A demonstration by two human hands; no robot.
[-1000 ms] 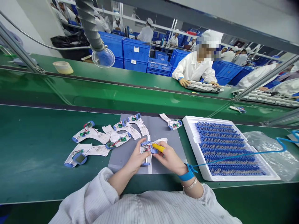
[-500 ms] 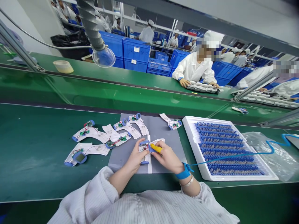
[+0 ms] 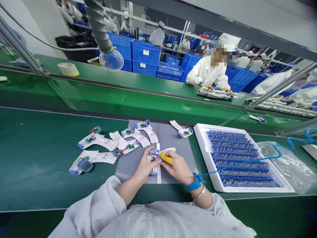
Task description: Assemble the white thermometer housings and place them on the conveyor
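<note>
Casing (image 3: 154, 152), white and blue with exposed wires (image 3: 154, 157), sits between my two hands over the grey mat (image 3: 163, 135) in the head view. Left hand (image 3: 146, 166) is clamped round its left side; right hand (image 3: 177, 166) has fingers bunched at its right edge, gripping or just touching, can't tell. Risk: pressing there could pinch or tug those wires. Blue cord (image 3: 209, 173) runs from my wrist strap (image 3: 193, 183) across the white tray (image 3: 247, 190); a sharp pull might catch the blue parts (image 3: 237, 157). Unclear: yellow item (image 3: 165, 158) at my right fingers, finger cot or tool. Fingers partly cover the casing; cord leaves frame right.
</note>
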